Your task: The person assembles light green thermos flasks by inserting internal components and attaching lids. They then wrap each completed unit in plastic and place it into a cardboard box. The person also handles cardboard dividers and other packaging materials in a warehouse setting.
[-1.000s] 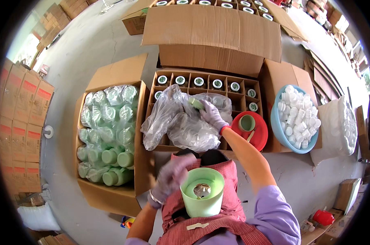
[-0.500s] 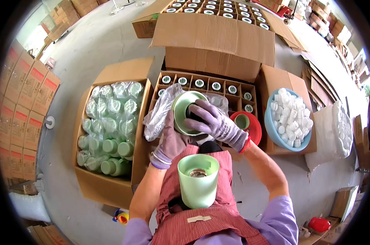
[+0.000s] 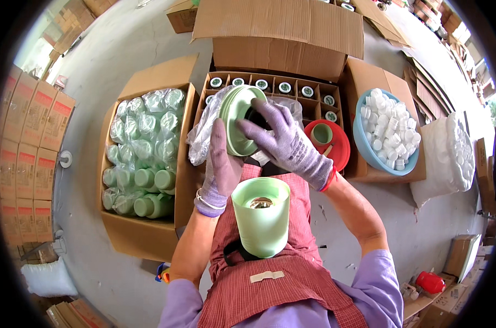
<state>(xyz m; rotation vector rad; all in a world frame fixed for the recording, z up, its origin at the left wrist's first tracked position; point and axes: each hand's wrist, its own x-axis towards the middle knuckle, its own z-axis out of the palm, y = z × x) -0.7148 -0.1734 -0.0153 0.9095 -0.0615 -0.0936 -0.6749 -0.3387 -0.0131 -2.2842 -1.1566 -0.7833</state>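
Item: pale green cup [image 3: 238, 121], tilted on its side, mouth twd the person, held above the divider box [image 3: 270, 90] w/ clear bag [image 3: 201, 139] beneath.
Left hand [image 3: 218, 169]: gloved, palm cupping the cup's lower rim, thumb up along its side.
Right hand [image 3: 283, 139]: gloved, fingers spread over the mouth, grasping/pressing smth dark inside; can't tell what.
Second green cup [image 3: 260, 221]: upright in lap on red apron [image 3: 270, 273].
Handling note (judgement): keep left grip firm on rim, seat the insert square, avoid snagging the bag.
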